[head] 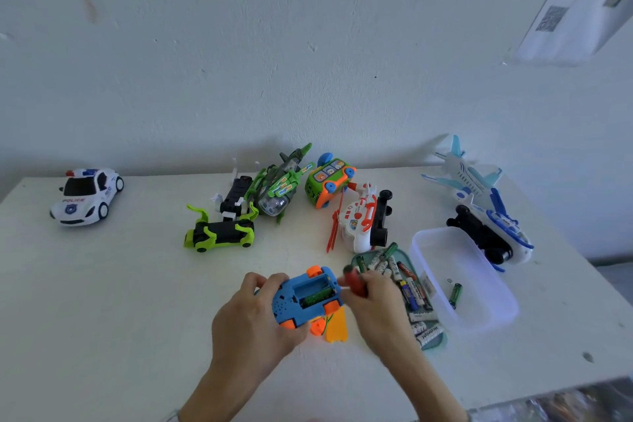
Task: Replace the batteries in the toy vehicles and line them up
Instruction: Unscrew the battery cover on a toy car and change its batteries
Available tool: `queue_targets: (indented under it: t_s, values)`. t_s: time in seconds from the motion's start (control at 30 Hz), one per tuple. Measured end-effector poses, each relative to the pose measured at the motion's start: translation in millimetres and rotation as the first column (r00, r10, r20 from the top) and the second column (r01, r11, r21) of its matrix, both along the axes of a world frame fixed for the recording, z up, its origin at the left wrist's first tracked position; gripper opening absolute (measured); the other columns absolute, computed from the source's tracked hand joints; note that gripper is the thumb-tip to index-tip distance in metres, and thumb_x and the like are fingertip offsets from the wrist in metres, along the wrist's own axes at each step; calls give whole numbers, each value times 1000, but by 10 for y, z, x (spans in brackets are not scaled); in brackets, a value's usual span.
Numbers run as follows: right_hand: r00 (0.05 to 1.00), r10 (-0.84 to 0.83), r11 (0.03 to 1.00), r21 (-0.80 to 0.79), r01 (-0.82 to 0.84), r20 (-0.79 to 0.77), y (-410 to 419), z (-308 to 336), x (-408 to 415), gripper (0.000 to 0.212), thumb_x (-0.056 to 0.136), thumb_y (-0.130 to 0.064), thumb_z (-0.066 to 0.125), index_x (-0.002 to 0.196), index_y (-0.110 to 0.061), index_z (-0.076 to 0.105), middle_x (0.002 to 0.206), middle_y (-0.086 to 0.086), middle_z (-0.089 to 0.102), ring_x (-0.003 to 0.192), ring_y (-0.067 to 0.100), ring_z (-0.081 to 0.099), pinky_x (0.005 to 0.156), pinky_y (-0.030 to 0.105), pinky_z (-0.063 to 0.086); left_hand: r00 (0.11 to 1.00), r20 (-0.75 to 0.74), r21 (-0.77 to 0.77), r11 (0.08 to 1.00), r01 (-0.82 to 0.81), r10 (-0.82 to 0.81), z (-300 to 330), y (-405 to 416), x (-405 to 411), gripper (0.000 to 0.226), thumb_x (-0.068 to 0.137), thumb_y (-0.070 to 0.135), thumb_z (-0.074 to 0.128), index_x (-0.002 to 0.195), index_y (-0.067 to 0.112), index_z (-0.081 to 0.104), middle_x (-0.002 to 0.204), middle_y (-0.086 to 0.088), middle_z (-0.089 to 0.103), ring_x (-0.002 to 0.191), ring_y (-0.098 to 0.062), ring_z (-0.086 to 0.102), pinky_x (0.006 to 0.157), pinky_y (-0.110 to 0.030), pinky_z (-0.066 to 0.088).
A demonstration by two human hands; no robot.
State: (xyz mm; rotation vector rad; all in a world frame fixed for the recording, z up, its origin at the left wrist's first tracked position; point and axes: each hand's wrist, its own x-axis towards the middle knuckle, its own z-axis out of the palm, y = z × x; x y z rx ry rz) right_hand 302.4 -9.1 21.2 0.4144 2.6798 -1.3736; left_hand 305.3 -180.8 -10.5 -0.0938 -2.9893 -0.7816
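Both of my hands are low over the white table (102,301), close together around one toy. My left hand (253,315) is clamped around the blue toy car (305,298), which is turned belly-up with its battery bay open and a green battery (318,296) lying inside. My right hand (376,305) is closed on a red-handled screwdriver (352,279), its handle sticking up just beside the car's orange wheel. An orange cover piece (335,327) lies on the table under the car, between my hands.

Just right of my right hand sits a clear plastic tub (479,315) holding one green battery, and touching my right wrist is a green tray (435,341) heaped with batteries (411,291). Beyond the tub lie two blue-and-white toy planes (469,178). Straight beyond my hands are a white-and-orange helicopter (356,223), a green bus (329,183), a green helicopter (281,192) and a lime-green car (219,233) on its back. Far off past my left hand, well apart from the rest, a police car (87,195) stands upright.
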Motion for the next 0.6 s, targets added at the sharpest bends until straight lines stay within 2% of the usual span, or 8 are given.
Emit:
queue_targets:
  t_s: [0.07,0.13,0.2,0.3,0.4,0.47,0.53,0.6]
  values:
    - [999,30,996,81,-28,-24,-81,-22,44,19,92,-15,56,73,-14,56,78,-1,47,60,9,44,51,13,36,1000,-11,-9,1000,2,-2,5,30,-12,68,39,55,85,99,30,66,79,10,50,51,-7,50,43,-7,24]
    - [999,11,998,65,-9,-37,-113,-42,56,26,93,-15,55,69,-17,47,76,-3,42,58,5,39,55,10,37,1000,-26,-21,1000,4,-4,8,49,-28,67,37,56,85,96,29,66,77,9,48,48,-7,48,42,-7,21]
    - [998,-34,999,-5,33,-59,-117,-68,55,22,93,-15,56,72,-15,50,75,0,46,58,6,40,52,11,37,1000,-31,-43,999,2,-4,21,63,-34,67,39,58,83,97,29,66,77,9,47,48,-6,46,42,-8,20]
    - [986,-99,983,-168,75,-136,-130,-68,56,12,91,-15,59,80,-12,61,75,10,56,56,9,45,49,14,35,1000,-11,-74,997,-15,14,55,77,-33,69,51,64,76,111,33,62,87,9,47,59,-7,51,47,-12,28]
    - [986,-74,943,-331,22,-147,-141,-34,69,15,88,-8,63,76,-9,55,60,5,54,44,8,43,43,16,35,1000,8,-91,996,-22,23,47,103,-43,69,50,61,78,110,32,63,87,9,47,57,-7,50,45,-11,26]
    - [985,-72,942,-336,15,-158,-76,-29,30,19,86,-8,66,74,-9,52,59,10,53,44,11,43,44,21,37,1000,1,-100,995,-12,13,50,109,-45,68,44,59,81,104,30,66,82,9,47,50,-7,47,43,-12,24]
    - [971,-142,937,-343,69,-192,117,8,-66,19,83,-11,70,75,-6,53,61,15,50,50,16,40,46,29,35,1000,3,-104,994,-16,16,19,79,-54,68,43,58,82,103,30,67,82,9,48,49,-8,45,43,-14,24]
    - [945,-248,917,-366,158,-213,463,100,-180,19,83,-12,71,79,-3,54,59,10,45,49,17,38,46,30,33,1000,7,-98,995,-9,10,9,51,-57,70,40,56,85,102,28,68,82,9,50,49,-8,46,43,-14,26]
